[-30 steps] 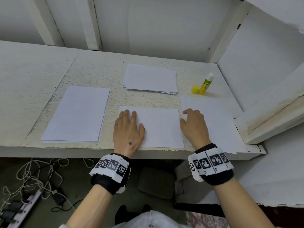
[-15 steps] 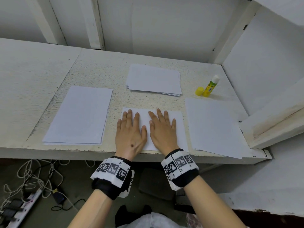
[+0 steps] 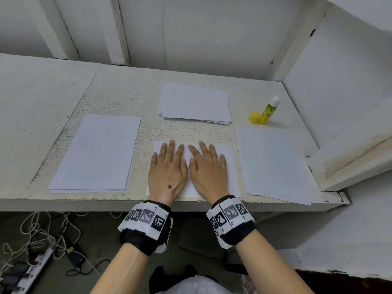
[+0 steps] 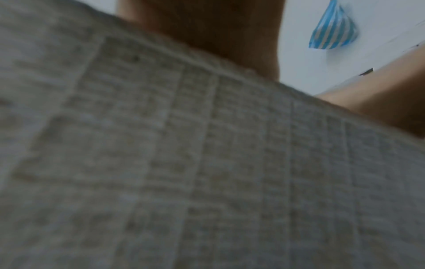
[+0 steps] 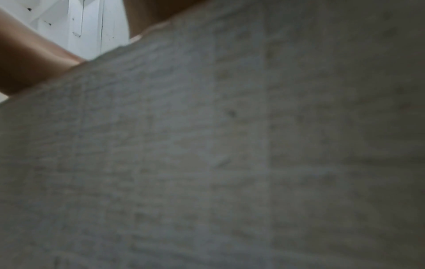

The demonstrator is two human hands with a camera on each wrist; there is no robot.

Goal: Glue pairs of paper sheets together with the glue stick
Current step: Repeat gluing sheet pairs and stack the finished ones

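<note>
Right hand [image 3: 209,170] shifted beside left hand [image 3: 167,172]; hands flat on sheet [image 3: 230,166], white shelf [image 3: 127,98].

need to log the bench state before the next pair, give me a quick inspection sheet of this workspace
surface: white bench, rough and chipped along its front edge
job's things: middle sheet at the front edge under both hands; left stack; far stack; right stack; glue stick standing uncapped, yellow cap beside it
clutter: nothing seen on the bench
grippers: left hand and right hand lie side by side, fingers straight, pressing the middle sheet
cables: white cords, a power strip and a dark adapter on the floor under the bench
surroundings: white wall panels behind; a striped blue bag hangs on a wall in the left wrist view
</note>
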